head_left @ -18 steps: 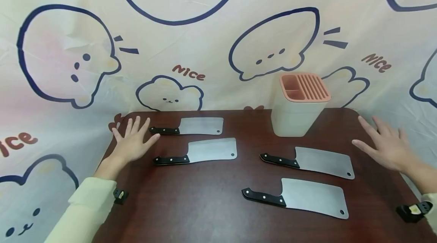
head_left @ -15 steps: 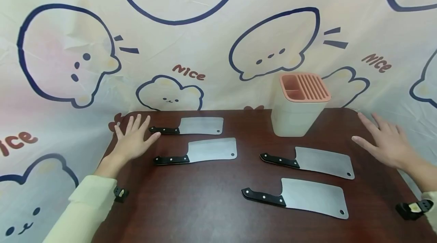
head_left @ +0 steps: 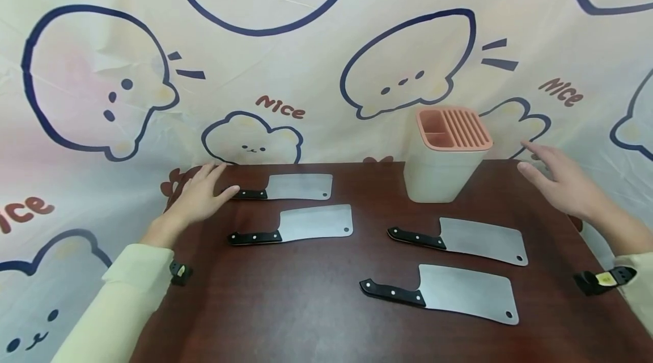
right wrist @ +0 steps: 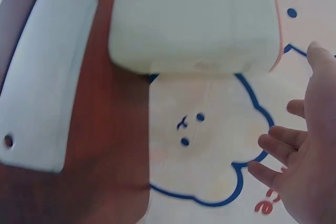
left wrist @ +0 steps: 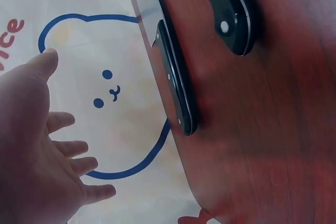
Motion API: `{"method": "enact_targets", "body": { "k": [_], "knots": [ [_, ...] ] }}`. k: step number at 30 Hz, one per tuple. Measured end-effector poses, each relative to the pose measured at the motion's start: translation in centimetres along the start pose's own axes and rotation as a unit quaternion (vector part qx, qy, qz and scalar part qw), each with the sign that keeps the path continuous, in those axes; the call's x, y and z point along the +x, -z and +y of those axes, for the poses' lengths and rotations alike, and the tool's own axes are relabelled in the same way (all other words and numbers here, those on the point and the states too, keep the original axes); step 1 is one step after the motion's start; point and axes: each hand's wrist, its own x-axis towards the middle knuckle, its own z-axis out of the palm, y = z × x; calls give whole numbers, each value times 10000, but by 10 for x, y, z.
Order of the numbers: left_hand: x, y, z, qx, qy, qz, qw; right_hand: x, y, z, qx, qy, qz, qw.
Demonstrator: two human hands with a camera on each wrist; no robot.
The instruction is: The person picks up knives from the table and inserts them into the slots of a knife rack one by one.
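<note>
My left hand [head_left: 203, 194] hovers by the handle of the far left cleaver [head_left: 300, 186]. Its fingers are extended, and in the left wrist view a gap separates them from that black handle [left wrist: 176, 80]. In the head view the hand hides the handle's end. A second cleaver [head_left: 316, 221] lies just nearer. My right hand [head_left: 566, 184] is held in the air right of the knife block [head_left: 444, 178], fingers loosely extended, touching nothing. This block is pale with a pink slotted top. Two more cleavers lie at the right, one farther [head_left: 483, 241] and one nearer [head_left: 468, 294].
The dark brown wooden table [head_left: 285, 306] carries everything. A pale curtain [head_left: 316, 68] printed with bear drawings hangs behind and along both sides. All the cleavers lie flat, handles to the left. The block stands near the table's back edge.
My right hand has moved up and slightly left, closer to the knife block. The left hand has shifted slightly forward over the far left cleaver's handle end. Cleavers and block stay in place.
</note>
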Motion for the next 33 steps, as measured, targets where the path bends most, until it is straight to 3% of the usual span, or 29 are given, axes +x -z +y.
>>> {"method": "enact_targets", "body": {
  "k": [10, 17, 28, 33],
  "knots": [
    [13, 3, -3, -291, 54, -171, 9994, 26, 2, -34, 907, -618, -249, 9936],
    [21, 0, -7, -830, 160, -276, 9960, 44, 0, -47, 1739, -977, -173, 9798],
    [33, -20, -24, -1111, 483, -110, 9926, 62, -14, -52, 2814, -1339, 52, 9502],
    [38, -31, -29, -1184, 417, -156, 9920, 64, -18, -50, 2909, -1427, 181, 9459]
  ]
}}
